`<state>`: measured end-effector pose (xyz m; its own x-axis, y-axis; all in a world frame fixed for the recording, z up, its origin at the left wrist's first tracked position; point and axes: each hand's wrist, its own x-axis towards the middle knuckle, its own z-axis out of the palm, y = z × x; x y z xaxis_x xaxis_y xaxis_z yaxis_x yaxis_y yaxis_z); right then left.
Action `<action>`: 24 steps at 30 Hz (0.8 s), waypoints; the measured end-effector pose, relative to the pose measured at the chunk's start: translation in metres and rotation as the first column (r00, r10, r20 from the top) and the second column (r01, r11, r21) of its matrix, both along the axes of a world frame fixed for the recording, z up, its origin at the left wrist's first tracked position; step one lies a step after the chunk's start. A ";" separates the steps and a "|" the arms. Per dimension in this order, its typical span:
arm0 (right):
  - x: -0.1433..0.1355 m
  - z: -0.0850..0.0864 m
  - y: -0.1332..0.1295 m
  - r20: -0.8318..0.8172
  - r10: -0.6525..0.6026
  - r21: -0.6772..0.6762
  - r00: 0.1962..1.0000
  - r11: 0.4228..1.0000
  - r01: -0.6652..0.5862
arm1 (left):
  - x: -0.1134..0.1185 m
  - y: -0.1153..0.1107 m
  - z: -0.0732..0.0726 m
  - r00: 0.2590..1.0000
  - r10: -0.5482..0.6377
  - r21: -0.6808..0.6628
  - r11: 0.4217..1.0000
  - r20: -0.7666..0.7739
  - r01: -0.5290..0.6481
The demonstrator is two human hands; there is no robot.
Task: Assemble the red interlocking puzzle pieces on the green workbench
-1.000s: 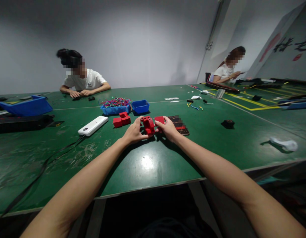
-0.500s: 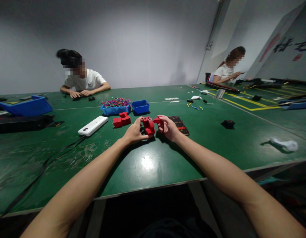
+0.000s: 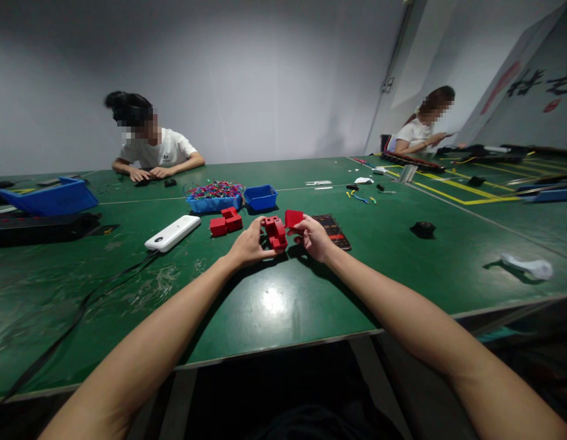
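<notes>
My left hand (image 3: 249,244) is closed around a red notched block (image 3: 276,233), thumb in front and fingers behind, just over the green table. Across a small gap, my right hand (image 3: 313,237) pinches a smaller red piece (image 3: 293,219) between thumb and fingertips, its flat face toward me. The two red parts are apart. Another red blocky part (image 3: 226,222) lies on the table to the left of my left hand. A phone with a lit screen (image 3: 333,231) lies partly behind my right hand.
Behind the hands stand a blue bin of coloured wires (image 3: 214,203) and a smaller blue bin (image 3: 261,198). A white power bank (image 3: 173,233) with a black cable lies left. Pliers (image 3: 360,198) and a black object (image 3: 423,229) are right. Two people sit across the table.
My right hand has turned the small red piece so that a broader flat face shows, raised slightly. My left hand and its block have stayed in place.
</notes>
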<state>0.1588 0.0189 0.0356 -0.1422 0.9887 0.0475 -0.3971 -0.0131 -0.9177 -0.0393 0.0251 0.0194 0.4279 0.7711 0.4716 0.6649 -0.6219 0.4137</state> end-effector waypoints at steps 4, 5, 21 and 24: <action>0.000 -0.002 0.002 0.080 -0.089 0.047 0.993 0.995 0.085 | 0.000 0.000 0.000 1.000 0.003 -0.009 1.000 0.003 -0.003; 0.000 -0.003 0.003 0.097 -0.100 0.064 0.990 0.994 0.094 | -0.001 0.000 0.000 1.000 0.001 -0.008 1.000 0.005 -0.001; -0.002 -0.013 0.005 0.211 -0.149 0.158 0.966 0.981 0.117 | 0.000 -0.002 0.000 1.000 0.010 -0.024 1.000 -0.005 -0.011; -0.001 -0.013 0.006 0.193 -0.173 0.148 0.966 0.978 0.146 | 0.000 -0.002 0.001 1.000 0.015 -0.022 1.000 -0.001 -0.015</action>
<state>0.1580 0.0252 0.0230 -0.0033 0.9862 0.1653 -0.1886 0.1617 -0.9686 -0.0392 0.0226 0.0202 0.4167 0.7875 0.4541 0.6745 -0.6027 0.4264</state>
